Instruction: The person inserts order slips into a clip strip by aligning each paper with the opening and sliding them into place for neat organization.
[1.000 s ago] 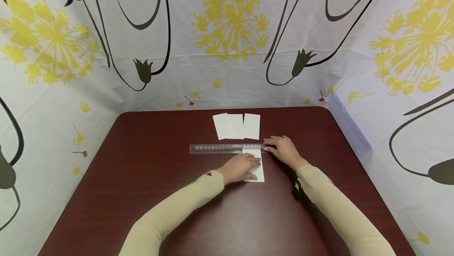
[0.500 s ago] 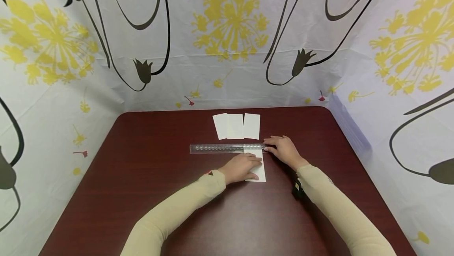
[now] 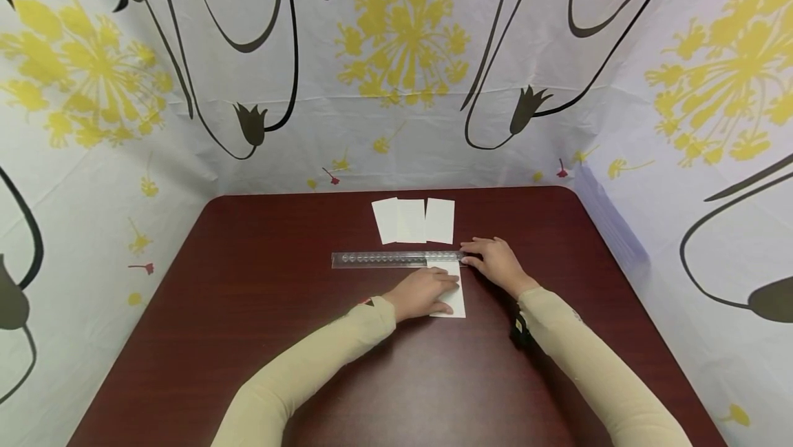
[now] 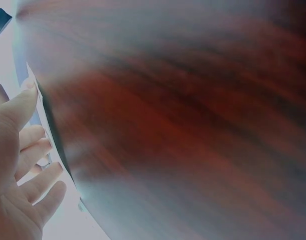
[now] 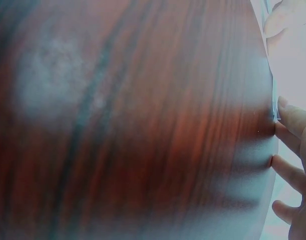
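Note:
A clear plastic ruler (image 3: 378,260) lies crosswise on the table in the head view. My right hand (image 3: 498,266) grips its right end between thumb and index finger, the other fingers spread on the tabletop. Below the ruler lies a white paper card (image 3: 456,304), its top part showing through the clear plastic. My left hand (image 3: 420,294) rests on this card with its fingers stretched to the right, covering much of its left side. The left wrist view shows the left fingers (image 4: 37,182) extended against the card at the frame's edge.
Three white cards (image 3: 411,221) lie in a row beyond the ruler, the left one slanted and overlapping the middle one. The dark red-brown table (image 3: 279,226) has rounded far corners. A white patterned cloth (image 3: 409,144) stands around it on three sides.
My left hand has slid slightly to the right, and the card under it has shifted right along the ruler. My right hand and the ruler have stayed in place.

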The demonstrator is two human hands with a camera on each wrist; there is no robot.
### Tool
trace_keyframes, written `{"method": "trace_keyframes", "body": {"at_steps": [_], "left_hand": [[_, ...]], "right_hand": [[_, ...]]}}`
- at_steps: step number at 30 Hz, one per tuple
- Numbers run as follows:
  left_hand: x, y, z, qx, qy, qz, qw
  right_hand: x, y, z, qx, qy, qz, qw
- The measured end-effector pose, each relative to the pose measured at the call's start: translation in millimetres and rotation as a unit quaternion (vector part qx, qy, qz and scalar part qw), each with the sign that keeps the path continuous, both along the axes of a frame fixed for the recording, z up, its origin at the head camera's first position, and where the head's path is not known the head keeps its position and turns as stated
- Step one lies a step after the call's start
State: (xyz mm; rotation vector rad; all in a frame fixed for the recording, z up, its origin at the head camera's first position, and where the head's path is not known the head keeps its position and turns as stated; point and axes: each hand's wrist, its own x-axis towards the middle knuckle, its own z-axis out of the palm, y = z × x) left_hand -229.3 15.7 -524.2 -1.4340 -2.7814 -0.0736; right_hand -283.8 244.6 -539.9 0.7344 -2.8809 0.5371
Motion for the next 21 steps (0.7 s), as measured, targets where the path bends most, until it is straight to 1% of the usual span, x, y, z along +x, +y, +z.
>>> {"method": "trace_keyframes", "body": {"at_steps": [4, 12, 16, 21], "left_hand": [[-0.8, 1.2, -1.4, -0.003, -0.002, 0.0, 1.0], [-2.2, 2.1, -2.1, -0.001, 0.006, -0.007, 1.0], [-3.0, 2.6, -3.4, -0.002, 0.009, -0.005, 0.9999], [-2.6, 3.3, -3.9, -0.006, 0.004, 0.001, 1.0]], "right_hand": [[-1.1, 0.3, -1.4, 0.001, 0.002, 0.001, 1.0], [-1.1, 0.7, -0.1, -0.003, 0.004, 0.002, 1.0], [-0.3, 0.5, 0.6, -0.004, 0.002, 0.0, 1.0], [0.2, 0.0, 0.9, -0.003, 0.001, 0.0, 1.0]]}}
